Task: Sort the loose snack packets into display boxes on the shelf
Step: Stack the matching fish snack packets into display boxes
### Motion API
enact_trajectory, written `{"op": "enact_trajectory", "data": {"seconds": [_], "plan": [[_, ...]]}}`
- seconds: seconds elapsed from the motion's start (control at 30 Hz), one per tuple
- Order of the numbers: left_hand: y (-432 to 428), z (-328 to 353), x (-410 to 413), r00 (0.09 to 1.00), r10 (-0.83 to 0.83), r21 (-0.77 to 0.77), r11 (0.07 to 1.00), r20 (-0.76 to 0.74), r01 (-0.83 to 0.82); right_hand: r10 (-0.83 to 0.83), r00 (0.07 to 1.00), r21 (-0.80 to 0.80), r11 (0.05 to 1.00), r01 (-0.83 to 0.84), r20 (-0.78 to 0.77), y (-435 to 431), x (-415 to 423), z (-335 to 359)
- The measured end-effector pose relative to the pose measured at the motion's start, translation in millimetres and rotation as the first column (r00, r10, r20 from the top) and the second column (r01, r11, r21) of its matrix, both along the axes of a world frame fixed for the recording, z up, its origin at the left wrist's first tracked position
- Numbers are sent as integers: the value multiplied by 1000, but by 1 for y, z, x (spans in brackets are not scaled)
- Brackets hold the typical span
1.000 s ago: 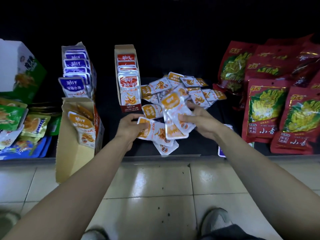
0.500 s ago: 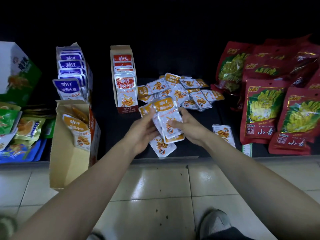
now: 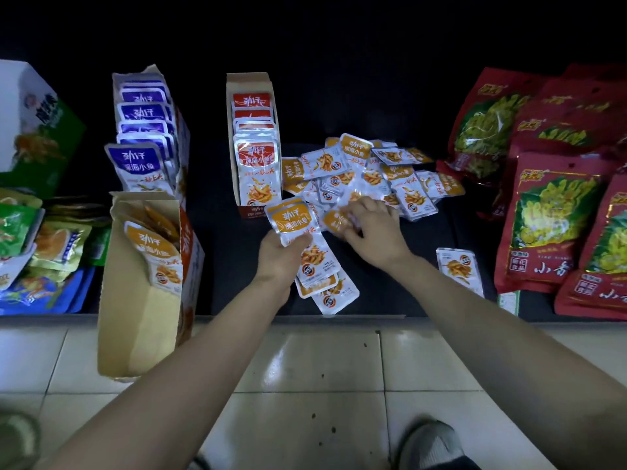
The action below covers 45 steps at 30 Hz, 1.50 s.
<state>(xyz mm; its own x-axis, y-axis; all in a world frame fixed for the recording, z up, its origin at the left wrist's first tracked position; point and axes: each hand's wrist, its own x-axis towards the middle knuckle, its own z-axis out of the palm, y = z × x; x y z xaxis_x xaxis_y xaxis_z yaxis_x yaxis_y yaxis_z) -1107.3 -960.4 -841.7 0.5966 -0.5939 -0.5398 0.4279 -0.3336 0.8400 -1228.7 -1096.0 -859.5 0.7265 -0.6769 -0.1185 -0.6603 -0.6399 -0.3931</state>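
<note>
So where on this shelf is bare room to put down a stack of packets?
Bare shelf lies between the orange-packet box and the red-packet box, and in front between the held stack and the lone packet. The loose pile is crowded.

劲仔 over 深海小鱼 reads on the front blue packet [image 3: 138,167], front red packet [image 3: 258,171], boxed orange packet [image 3: 154,247], held orange packet [image 3: 293,218] in the left hand [image 3: 281,254], and top pile packet [image 3: 356,149]. Red bag [image 3: 549,232] says 小香 in white near its bottom edge. Smaller print on all of these is too blurred to read.
</note>
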Motion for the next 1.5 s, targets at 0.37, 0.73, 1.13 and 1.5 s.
{"op": "enact_trajectory", "data": {"seconds": [0.37, 0.73, 1.13, 1.5], "plan": [[-2, -10, 5, 998, -27, 85, 996, 64, 22, -390, 921, 197, 901, 385, -16, 26, -14, 6], [-17, 5, -10, 987, -154, 30, 988, 39, 153, -729, 627, 846, 493, 203, 274, -12, -33, 31], [-41, -5, -32, 995, -42, 52, 998, -91, 46, -387, 887, 34, 920, 391, 252, -52, -38, 8], [-47, -7, -30, 997, -34, 65, 997, 62, 30, -383, 903, 94, 924, 372, 193, -30, -41, -7]]}}
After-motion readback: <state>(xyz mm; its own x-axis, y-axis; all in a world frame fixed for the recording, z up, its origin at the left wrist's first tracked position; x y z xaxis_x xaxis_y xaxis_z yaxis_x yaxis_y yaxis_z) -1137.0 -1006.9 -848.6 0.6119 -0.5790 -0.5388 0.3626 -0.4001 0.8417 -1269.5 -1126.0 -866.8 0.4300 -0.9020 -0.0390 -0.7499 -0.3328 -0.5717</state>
